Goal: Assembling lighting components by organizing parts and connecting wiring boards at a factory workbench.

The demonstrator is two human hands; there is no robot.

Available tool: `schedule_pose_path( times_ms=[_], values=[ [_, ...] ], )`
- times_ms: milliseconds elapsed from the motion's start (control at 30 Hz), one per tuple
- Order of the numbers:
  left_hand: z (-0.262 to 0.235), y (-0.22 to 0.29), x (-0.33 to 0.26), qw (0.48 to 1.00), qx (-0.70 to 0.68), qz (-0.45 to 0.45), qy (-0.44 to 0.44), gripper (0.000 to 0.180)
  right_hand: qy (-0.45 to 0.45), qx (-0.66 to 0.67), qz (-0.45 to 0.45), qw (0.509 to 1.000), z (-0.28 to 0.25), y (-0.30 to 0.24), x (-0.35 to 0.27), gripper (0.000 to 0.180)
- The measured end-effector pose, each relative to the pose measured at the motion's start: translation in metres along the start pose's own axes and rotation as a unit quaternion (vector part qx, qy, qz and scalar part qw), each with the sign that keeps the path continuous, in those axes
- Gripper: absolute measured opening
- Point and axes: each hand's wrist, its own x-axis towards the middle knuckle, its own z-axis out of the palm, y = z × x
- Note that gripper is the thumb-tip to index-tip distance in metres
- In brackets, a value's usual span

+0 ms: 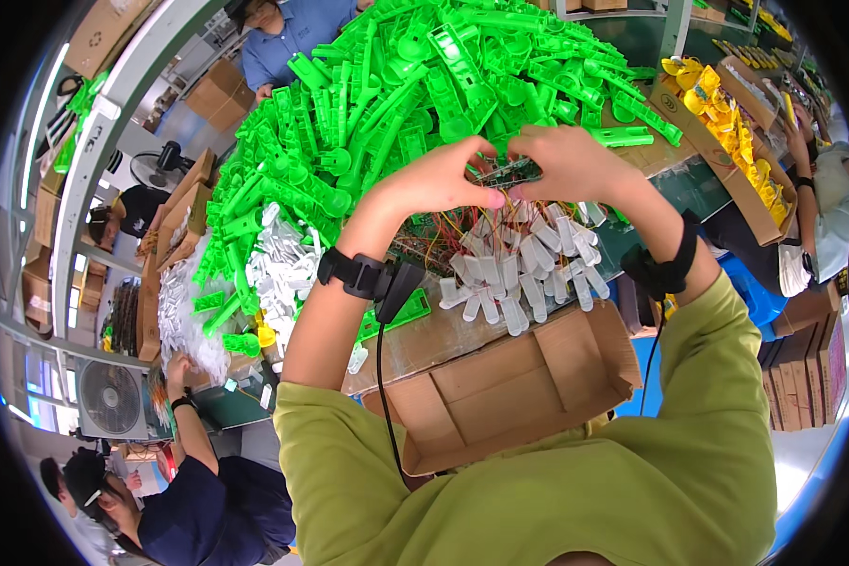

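Over the workbench, a small green circuit board [513, 174] is pinched between my two hands. My left hand [445, 175] closes its thumb and fingers on one end, and my right hand [568, 160] grips the other. Thin red and yellow wires [451, 231] lie tangled below the board. Just nearer to me is a cluster of white paddle-shaped plastic pieces [514, 269]; some wires run in among them. A tall heap of bright green plastic shells [387, 113] rises directly behind my hands.
An open cardboard box [491, 385] sits between my body and the bench. Small white parts [281, 259] lie at the left of the heap. Yellow parts [740, 141] fill a carton at the right. Co-workers [198, 491] sit at the lower left, the far side and the right.
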Motion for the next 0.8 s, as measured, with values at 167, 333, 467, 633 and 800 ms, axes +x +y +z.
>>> schedule_pose_path(
  times_ms=[167,333,467,633,800],
  values=[
    [0.017,-0.029,-0.018,0.989,0.018,-0.002,0.146,0.048,0.04,0.131,0.01,0.99,0.059,0.046,-0.001,0.043],
    [0.032,-0.025,-0.035,0.916,0.251,0.048,0.309,0.025,-0.038,0.303,0.116,0.945,0.061,0.047,0.0,0.041],
    [0.042,-0.003,-0.048,0.888,0.303,0.087,0.335,0.023,0.02,0.391,0.098,0.915,0.074,0.053,-0.001,0.034],
    [0.052,-0.02,-0.045,0.953,0.019,-0.007,0.304,0.024,0.127,0.433,0.133,0.882,0.076,0.04,-0.006,0.035],
    [0.056,-0.04,-0.036,0.966,-0.018,-0.038,0.255,0.027,0.127,0.394,0.136,0.9,0.071,0.031,-0.012,0.034]
  ],
)
